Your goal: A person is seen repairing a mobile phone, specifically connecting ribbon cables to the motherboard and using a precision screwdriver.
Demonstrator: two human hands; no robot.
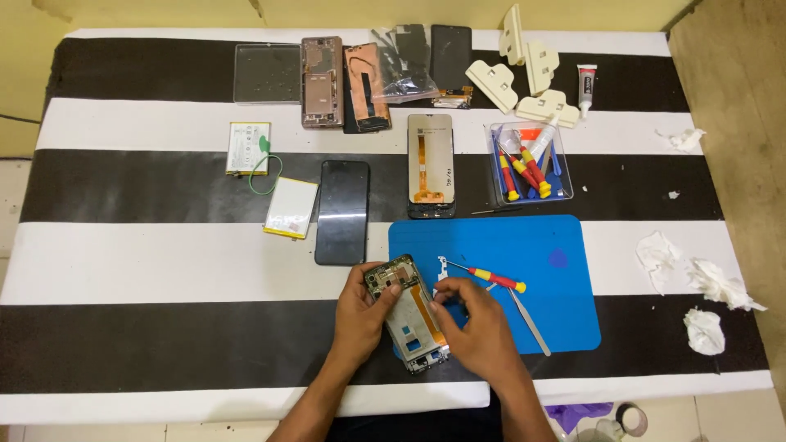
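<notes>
An opened phone frame (407, 316) with exposed internals lies tilted at the left edge of a blue work mat (540, 254). My left hand (360, 315) grips its upper left side, thumb on the top corner. My right hand (479, 323) rests on its right side, fingertips pinched at the frame's edge; whether they hold a small part I cannot tell. A red and yellow screwdriver (491, 278) and metal tweezers (530, 321) lie on the mat just right of my right hand. A small white bracket (442, 267) sits near the phone's top.
On the striped black and white cloth lie a black phone screen (342, 211), a display panel face down (431, 164), two batteries (290, 207), more phone parts at the back (344, 80), a clear tray of screwdrivers (528, 164), cream clamps (524, 78), a glue tube (586, 86) and crumpled tissues (704, 286).
</notes>
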